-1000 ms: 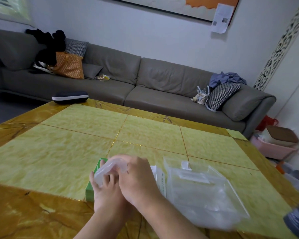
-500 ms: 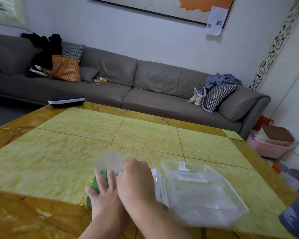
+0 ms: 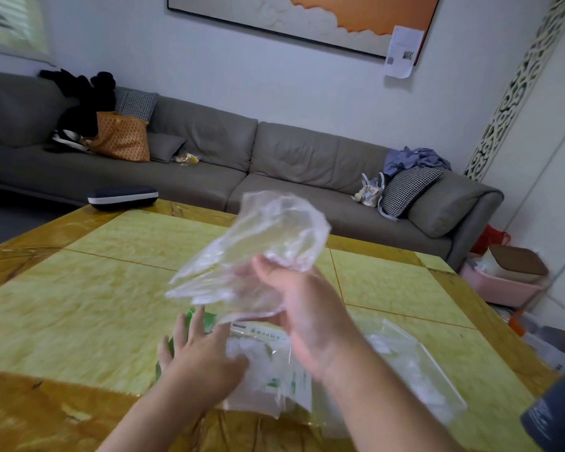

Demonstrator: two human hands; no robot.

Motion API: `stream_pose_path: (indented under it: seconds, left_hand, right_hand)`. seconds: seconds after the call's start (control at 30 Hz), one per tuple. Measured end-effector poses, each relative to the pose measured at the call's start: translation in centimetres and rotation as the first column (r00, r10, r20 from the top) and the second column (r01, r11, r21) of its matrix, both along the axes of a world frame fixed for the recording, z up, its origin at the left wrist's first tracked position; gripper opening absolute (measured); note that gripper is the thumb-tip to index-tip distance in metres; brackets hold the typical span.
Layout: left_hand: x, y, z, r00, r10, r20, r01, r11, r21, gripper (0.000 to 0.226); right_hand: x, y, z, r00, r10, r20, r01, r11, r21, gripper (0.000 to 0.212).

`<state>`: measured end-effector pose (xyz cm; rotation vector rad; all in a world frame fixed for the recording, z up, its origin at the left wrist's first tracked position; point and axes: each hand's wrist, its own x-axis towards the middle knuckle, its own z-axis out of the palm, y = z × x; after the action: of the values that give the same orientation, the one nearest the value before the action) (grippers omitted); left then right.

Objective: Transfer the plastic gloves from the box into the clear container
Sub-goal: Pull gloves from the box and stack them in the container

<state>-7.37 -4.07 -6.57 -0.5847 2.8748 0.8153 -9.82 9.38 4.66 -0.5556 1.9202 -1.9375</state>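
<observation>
My right hand grips a crumpled clear plastic glove and holds it up above the table, over the box. My left hand lies flat with fingers spread on the green and white glove box, pressing it down. More clear plastic shows at the box's opening. The clear container sits on the table just right of the box, partly hidden behind my right forearm, with some plastic inside it.
The yellow marble table stretches ahead and to the left. A dark case with a white band lies at its far left corner. A grey sofa stands behind. A dark object sits at the right edge.
My right hand has pulled a glove out of the box and lifted it up and to the right. My left hand stayed on the box. The camera tilted upward.
</observation>
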Motion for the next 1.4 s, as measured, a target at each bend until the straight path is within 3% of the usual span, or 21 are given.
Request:
stream_pose_path:
  seconds: [0.07, 0.13, 0.23, 0.3, 0.33, 0.37, 0.43, 0.47, 0.57, 0.63, 0.73, 0.8, 0.9, 1.03, 1.1, 1.17, 1.23, 1.27, 1.33, 1.4]
  left_hand:
    - [0.1, -1.9, 1.6, 0.997, 0.009, -0.077, 0.014, 0.957, 0.290, 0.063]
    - [0.6, -3.3, 3.2, 0.965, 0.113, -0.236, 0.036, 0.836, 0.548, 0.043]
    - [1.6, -3.5, 5.4, 0.873, 0.225, -0.433, 0.216, 0.617, 0.756, 0.033]
    - [1.9, -2.0, 7.2, 0.895, 0.160, -0.417, 0.342, 0.358, 0.869, 0.055]
    - [2.0, -0.9, 7.9, 0.913, 0.109, -0.394, 0.340, 0.332, 0.880, 0.071]
    - [2.0, 0.2, 8.0, 0.917, 0.059, -0.394, 0.336, 0.420, 0.843, 0.074]
    - [2.0, 2.2, 8.1, 0.891, 0.020, -0.453, 0.343, 0.624, 0.702, 0.042]
    - [1.9, 2.9, 8.1, 0.872, 0.091, -0.481, 0.304, 0.670, 0.678, 0.026]
    - [1.4, 3.0, 7.4, 0.826, 0.304, -0.476, 0.208, 0.619, 0.757, 0.022]
    - [1.3, 2.7, 7.4, 0.833, 0.334, -0.442, 0.209, 0.550, 0.808, 0.023]
    - [0.7, 2.8, 7.3, 0.867, 0.230, -0.443, 0.238, 0.589, 0.772, 0.024]
    - [0.4, 3.2, 7.2, 0.900, 0.086, -0.428, 0.273, 0.654, 0.705, 0.022]
    - [0.0, 3.8, 7.3, 0.918, -0.062, -0.391, 0.328, 0.671, 0.665, 0.018]
    - [-0.4, 3.5, 7.7, 0.918, 0.124, -0.377, 0.251, 0.555, 0.793, 0.020]
    - [-0.8, 3.8, 7.6, 0.906, 0.220, -0.361, 0.183, 0.566, 0.804, 0.021]
    - [-1.1, 4.7, 7.5, 0.865, 0.268, -0.425, 0.112, 0.721, 0.684, 0.020]
    - [-0.7, 6.4, 8.1, 0.740, 0.230, -0.632, 0.052, 0.917, 0.395, 0.012]
    - [-0.3, 7.5, 9.0, 0.657, 0.136, -0.741, 0.060, 0.971, 0.232, 0.007]
    - [-0.2, 10.6, 10.5, 0.601, -0.131, -0.788, 0.182, 0.983, -0.024, 0.003]
    - [-1.2, 13.8, 10.4, 0.701, -0.374, -0.608, 0.347, 0.923, -0.167, 0.009]
  right_hand:
    - [-1.2, 2.5, 0.0, 0.994, -0.020, 0.107, 0.031, 0.994, -0.107, 0.027]
    - [-2.2, 4.5, -0.3, 0.981, -0.056, 0.183, 0.091, 0.978, -0.190, 0.026]
    - [-2.5, 6.7, -0.8, 0.971, -0.084, 0.225, 0.137, 0.963, -0.232, 0.025]
    - [-2.2, 7.0, -1.3, 0.974, -0.078, 0.211, 0.124, 0.969, -0.214, 0.028]
    - [-2.0, 6.9, -1.8, 0.980, -0.069, 0.186, 0.104, 0.977, -0.188, 0.029]
    - [-1.8, 6.9, -2.3, 0.986, -0.060, 0.156, 0.084, 0.985, -0.150, 0.031]
    - [-1.5, 6.9, -3.0, 0.991, -0.055, 0.121, 0.064, 0.996, -0.067, 0.033]
    - [-1.4, 7.0, -3.4, 0.992, -0.049, 0.118, 0.054, 0.998, -0.040, 0.035]
    - [-1.2, 8.2, -4.3, 0.989, -0.040, 0.143, 0.039, 0.999, 0.007, 0.036]
    - [-1.4, 9.4, -4.6, 0.988, -0.018, 0.153, 0.007, 0.997, 0.071, 0.032]
    - [-2.3, 11.5, -4.3, 0.999, -0.010, 0.037, 0.001, 0.972, 0.236, 0.030]
    - [-3.1, 12.6, -3.7, 0.996, -0.076, -0.042, 0.083, 0.972, 0.220, 0.041]
    - [-3.9, 13.5, -2.9, 0.975, -0.168, -0.144, 0.186, 0.974, 0.129, 0.011]
    - [-5.2, 15.2, -4.1, 0.927, -0.335, -0.170, 0.356, 0.929, 0.106, 0.013]
    - [-5.6, 16.1, -4.3, 0.917, -0.372, -0.146, 0.388, 0.916, 0.102, 0.015]
    - [-6.2, 17.0, -4.6, 0.894, -0.422, -0.149, 0.439, 0.892, 0.110, 0.019]
    - [-6.8, 18.0, -5.1, 0.855, -0.489, -0.171, 0.512, 0.848, 0.136, 0.023]
    - [-7.0, 18.3, -5.4, 0.835, -0.515, -0.194, 0.545, 0.822, 0.166, 0.025]
    - [-7.3, 19.0, -6.2, 0.792, -0.554, -0.254, 0.607, 0.756, 0.245, 0.029]
    - [-7.4, 19.4, -6.8, 0.759, -0.571, -0.312, 0.650, 0.690, 0.320, 0.030]
